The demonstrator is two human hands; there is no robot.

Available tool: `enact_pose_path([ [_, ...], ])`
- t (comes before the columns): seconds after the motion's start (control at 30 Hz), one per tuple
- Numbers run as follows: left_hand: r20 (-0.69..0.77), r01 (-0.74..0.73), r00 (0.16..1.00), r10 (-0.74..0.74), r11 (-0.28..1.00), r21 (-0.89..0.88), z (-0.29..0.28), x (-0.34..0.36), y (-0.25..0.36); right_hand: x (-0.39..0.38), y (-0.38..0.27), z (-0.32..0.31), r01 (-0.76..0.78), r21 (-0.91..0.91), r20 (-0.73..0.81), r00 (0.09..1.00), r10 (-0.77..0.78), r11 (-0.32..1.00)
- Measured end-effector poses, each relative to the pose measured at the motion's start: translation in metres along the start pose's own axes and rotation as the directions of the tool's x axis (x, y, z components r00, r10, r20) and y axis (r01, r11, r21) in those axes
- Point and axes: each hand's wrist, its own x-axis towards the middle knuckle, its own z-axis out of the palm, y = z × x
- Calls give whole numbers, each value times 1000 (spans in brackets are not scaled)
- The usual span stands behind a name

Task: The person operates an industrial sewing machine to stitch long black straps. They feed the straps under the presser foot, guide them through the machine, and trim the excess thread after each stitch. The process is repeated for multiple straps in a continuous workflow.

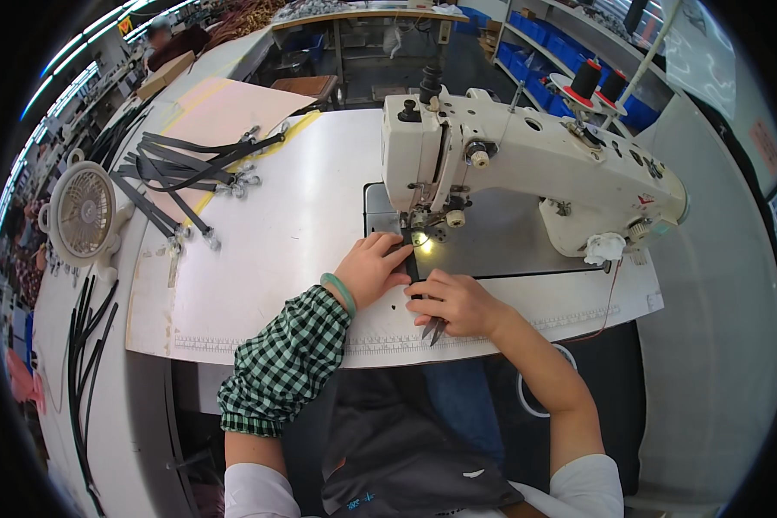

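A dark strap [412, 269] lies on the sewing machine's bed and runs in under its needle area. My left hand [371, 266] is bent over at the strap's left side, its fingertips and thumb holding the strap close to the presser foot. Just nearer to me, my right hand [457, 304] is curled, its fingertips by the strap's near end. Small dark thread snips [434, 329] are tucked in that hand, blades pointing down toward the table edge. The white sewing machine [509, 142] has a lit lamp beside the needle; the needle tip itself is too small to make out.
Several dark straps with metal clasps [190, 168] lie at the back left, partly on pink card [242, 102]. A small fan [85, 211] and loose black strips [85, 354] are at the left. A ruler strip [388, 344] edges the table. Thread spools [586, 79] stand behind the machine.
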Motion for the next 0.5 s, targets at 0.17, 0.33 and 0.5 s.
enact_pose_path([
  [0.17,-11,5,1000,-5,1000,-18,0,0,1,0,0,0,-4,0,-5,1000,4,1000],
  [0.33,-39,-27,999,26,999,-27,2,1,-2,1,-2,-2,0,-30,-13,1000,-1,1000],
  [0.5,-119,-81,990,80,997,-1,9,4,-7,1,-3,-7,-5,-77,-12,1000,4,997],
])
